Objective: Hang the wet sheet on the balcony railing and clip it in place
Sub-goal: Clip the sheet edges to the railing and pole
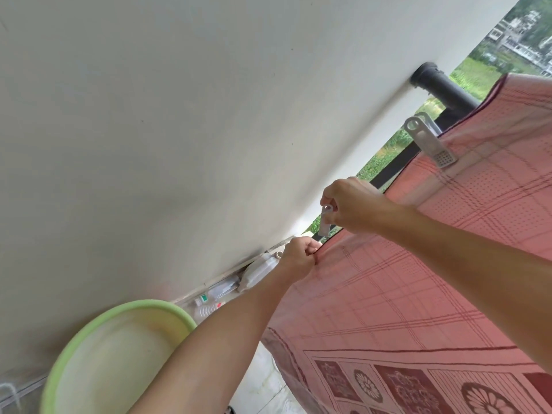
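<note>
A pink checked sheet hangs over the black balcony railing, filling the right side of the tilted view. One large grey clip pins its upper edge to the rail. My right hand grips a second pale clip just above the sheet's side edge. Slightly below it, my left hand pinches that same edge of the sheet. The lower rail bars are mostly hidden behind the fabric.
A white wall runs along the left, close to both hands. A green basin stands on the floor below my left arm. Small bottles and a white container lie along the wall's base. Fields and buildings show beyond the railing.
</note>
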A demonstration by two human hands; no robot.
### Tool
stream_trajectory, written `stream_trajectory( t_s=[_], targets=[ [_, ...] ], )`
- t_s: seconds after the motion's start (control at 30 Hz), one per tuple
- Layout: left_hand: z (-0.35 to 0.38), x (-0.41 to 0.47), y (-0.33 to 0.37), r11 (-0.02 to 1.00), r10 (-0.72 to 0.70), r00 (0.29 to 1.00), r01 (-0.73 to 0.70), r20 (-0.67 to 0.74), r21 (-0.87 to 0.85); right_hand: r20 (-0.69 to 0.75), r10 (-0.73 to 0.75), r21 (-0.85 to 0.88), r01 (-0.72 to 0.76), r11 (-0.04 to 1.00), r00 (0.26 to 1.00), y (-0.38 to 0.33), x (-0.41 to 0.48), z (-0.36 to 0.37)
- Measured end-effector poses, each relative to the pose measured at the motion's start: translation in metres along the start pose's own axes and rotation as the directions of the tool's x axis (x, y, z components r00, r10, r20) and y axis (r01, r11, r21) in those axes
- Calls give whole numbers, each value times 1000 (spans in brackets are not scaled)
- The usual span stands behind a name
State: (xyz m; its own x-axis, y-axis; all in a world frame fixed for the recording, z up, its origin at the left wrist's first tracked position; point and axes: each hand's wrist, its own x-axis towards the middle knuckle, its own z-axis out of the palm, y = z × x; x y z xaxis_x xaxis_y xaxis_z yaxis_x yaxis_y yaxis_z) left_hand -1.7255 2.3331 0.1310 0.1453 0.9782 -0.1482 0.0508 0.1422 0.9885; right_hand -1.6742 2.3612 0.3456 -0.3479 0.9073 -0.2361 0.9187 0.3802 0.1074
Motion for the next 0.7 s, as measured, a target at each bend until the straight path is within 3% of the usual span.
stream_trajectory(
  t_s=[0.13, 0.4, 0.7],
  targets=[
    [-4, 0, -20, 994, 18, 999, -21, 36, 110, 53, 3, -25, -1, 1000, 999, -4, 5, 16],
    [-19, 10, -24, 997, -25, 988, 13, -150, -79, 92, 56, -59, -51, 997, 994, -7, 19, 31],
    [-28, 4, -22, 995, -95, 990, 96, -108, 1, 257, 96, -88, -76, 993, 962, -3, 28, 51]
  ],
)
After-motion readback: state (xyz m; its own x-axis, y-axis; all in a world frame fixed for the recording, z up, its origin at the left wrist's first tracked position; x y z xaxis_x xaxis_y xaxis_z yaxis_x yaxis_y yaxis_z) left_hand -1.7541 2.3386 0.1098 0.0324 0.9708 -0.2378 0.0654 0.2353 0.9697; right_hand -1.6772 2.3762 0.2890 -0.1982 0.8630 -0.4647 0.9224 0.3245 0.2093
